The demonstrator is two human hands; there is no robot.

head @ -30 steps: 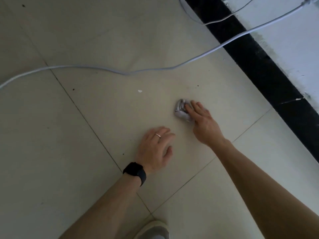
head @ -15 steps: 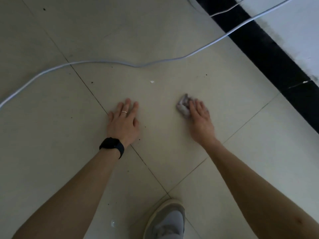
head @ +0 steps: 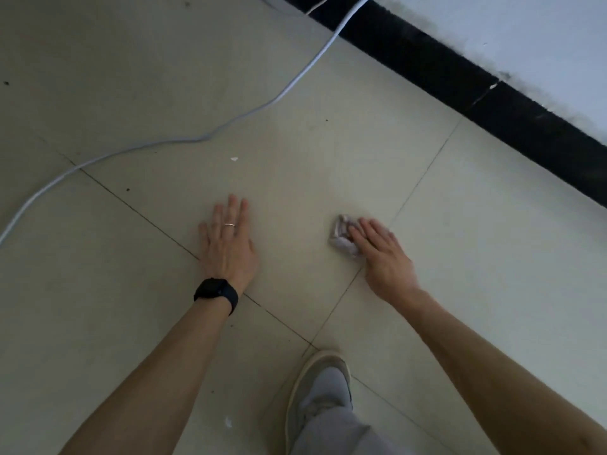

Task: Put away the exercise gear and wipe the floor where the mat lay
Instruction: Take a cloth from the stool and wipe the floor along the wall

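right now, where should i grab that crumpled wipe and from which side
Probably pinch the bunched free end of the crumpled wipe, from above on the left: the right hand covers its other end with straight fingers, pressing it to the floor.

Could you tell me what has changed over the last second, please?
The left hand slid left, away from the right hand, and flattened its fingers on the floor. The right hand swept the crumpled cloth rightward, towards a tile seam. It still presses the cloth; the cable is unmoved.

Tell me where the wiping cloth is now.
Head view, right of centre: the crumpled cloth lies on the floor, partly under the right hand, beside a grout line.
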